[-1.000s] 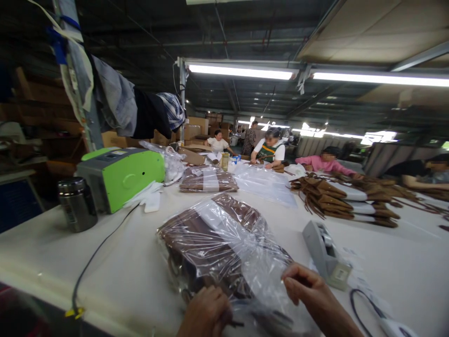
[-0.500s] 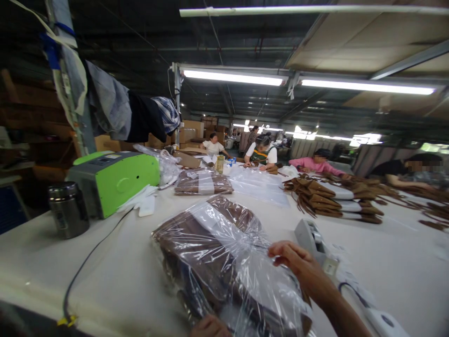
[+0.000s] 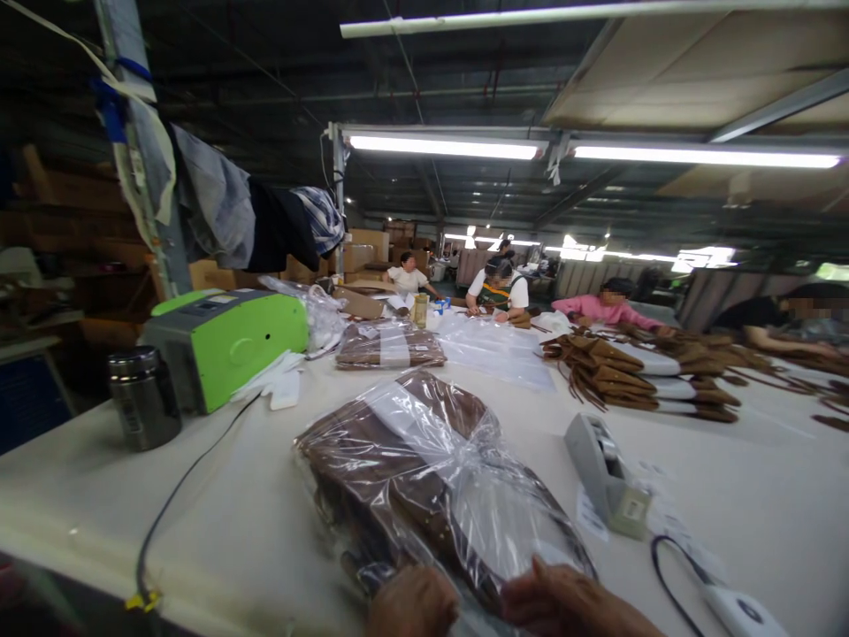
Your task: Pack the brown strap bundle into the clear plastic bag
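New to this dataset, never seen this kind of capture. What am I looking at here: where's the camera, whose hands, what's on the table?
There is no robot. One camera sits on a person's head and looks forward and down, so the two hands at the bottom edge are that person's own. The left hand and right hand both rest on the near end of a clear plastic bag filled with brown items; the fingers are cut off by the frame, so the grip cannot be told. The bag lies on a long white table. Beside it stand a grey tape dispenser, a green and grey machine and a steel flask. Further back lie another filled bag and piles of brown pieces. Other people work at the far end.
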Tool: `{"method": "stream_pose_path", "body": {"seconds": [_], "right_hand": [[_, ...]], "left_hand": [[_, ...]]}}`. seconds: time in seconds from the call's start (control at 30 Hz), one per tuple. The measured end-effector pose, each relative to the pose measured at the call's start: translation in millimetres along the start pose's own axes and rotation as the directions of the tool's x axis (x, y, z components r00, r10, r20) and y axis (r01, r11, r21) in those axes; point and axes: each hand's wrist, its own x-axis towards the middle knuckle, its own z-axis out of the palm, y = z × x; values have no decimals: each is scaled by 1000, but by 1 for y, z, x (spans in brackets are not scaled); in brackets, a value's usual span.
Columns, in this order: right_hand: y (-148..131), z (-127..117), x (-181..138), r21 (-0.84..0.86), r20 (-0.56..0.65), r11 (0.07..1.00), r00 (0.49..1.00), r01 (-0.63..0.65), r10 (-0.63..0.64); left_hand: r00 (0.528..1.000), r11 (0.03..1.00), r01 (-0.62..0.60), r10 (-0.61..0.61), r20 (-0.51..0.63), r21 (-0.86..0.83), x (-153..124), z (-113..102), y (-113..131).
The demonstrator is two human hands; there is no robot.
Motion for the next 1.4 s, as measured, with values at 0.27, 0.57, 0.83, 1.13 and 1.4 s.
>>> {"method": "stream_pose_path", "body": {"seconds": [0.27,0.57,0.83,1.13,1.4], "right_hand": [[13,-26,-19,-7,-295,978,934,207,-200],[-4,8,36,-492,-390,862,854,123,-345],[-33,3,55,-276,-379,940,876,202,-299],[-64,-6,73,-257,-240,941,928,222,-284],[-63,-11,120,-350,-259,905,903,241,-341]], "left_hand": [[663,776,603,-617,424,185,78,-1,-8],[610,713,687,-670,422,141,77,-8,-15],[677,785,597,-603,422,163,61,-40,-7],[790,853,491,-522,322,178,20,-43,-19],[789,823,537,-568,234,187,-20,-43,-38]]}}
